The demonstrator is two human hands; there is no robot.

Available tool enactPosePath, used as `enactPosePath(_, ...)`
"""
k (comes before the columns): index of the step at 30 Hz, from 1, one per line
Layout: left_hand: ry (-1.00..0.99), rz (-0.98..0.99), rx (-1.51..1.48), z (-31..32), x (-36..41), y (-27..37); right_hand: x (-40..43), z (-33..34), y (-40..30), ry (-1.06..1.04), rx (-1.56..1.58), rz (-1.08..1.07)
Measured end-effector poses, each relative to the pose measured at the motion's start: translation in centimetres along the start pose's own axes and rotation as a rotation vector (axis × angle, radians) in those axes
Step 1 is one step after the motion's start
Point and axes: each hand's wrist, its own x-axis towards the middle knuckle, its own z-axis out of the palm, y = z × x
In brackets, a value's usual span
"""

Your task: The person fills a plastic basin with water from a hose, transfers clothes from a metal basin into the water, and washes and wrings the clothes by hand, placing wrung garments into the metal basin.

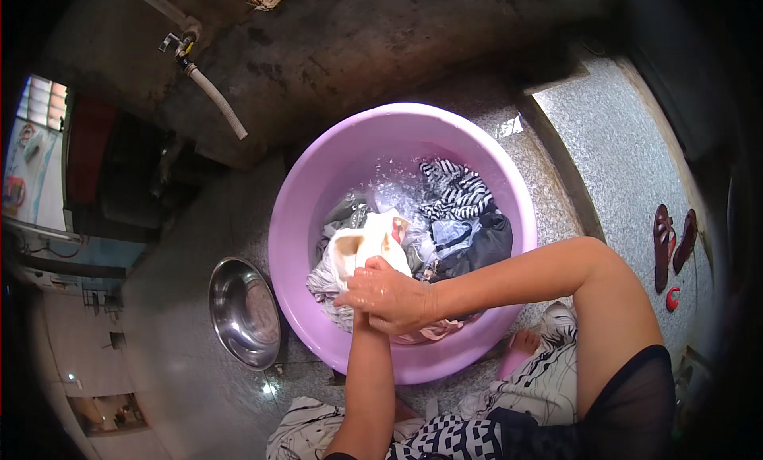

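A wide pink-purple plastic tub (292,221) stands before me with water and soaking clothes in it. My right hand (390,296) is wet and closed over a bunched white cloth (384,227) with a small red-pink patch, at the tub's near side. Crossing beneath it, my left hand (362,318) shows little beyond the wrist; its fingers are hidden by my right hand and the cloth. Around them lie a black-and-white striped garment (456,188), a dark grey garment (492,239), a light blue one (450,233) and a pale striped cloth (328,287).
A stainless steel basin (238,314) sits on the floor left of the tub. From a wall tap (173,42) hangs a short pale hose (217,99). A raised floor edge (566,174) runs at right, with brown sandals (661,248) and a red object (672,299) beyond.
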Motion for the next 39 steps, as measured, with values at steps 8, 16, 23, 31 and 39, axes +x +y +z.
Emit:
enactPosePath(8,0.088,0.265,0.602,-1.4,-0.6,-0.3,0.4,0.1,1.9,0.126,-0.297,-0.141)
enactPosePath(16,0.049,0.428,0.556,-2.2,0.3,-1.1,1.4,0.0,7.2,0.275,-0.251,-0.168)
enactPosePath(23,0.439,0.402,0.134,2.5,1.5,1.8,0.7,-4.3,14.7,0.048,-0.586,0.583)
enactPosePath(31,0.477,0.205,0.172,-2.2,1.7,2.1,-0.4,-4.9,21.3,0.274,-0.533,0.664)
enactPosePath(39,0.385,0.016,0.140,-0.4,2.1,-1.3,-9.5,1.0,27.6,-0.069,-0.538,0.797)
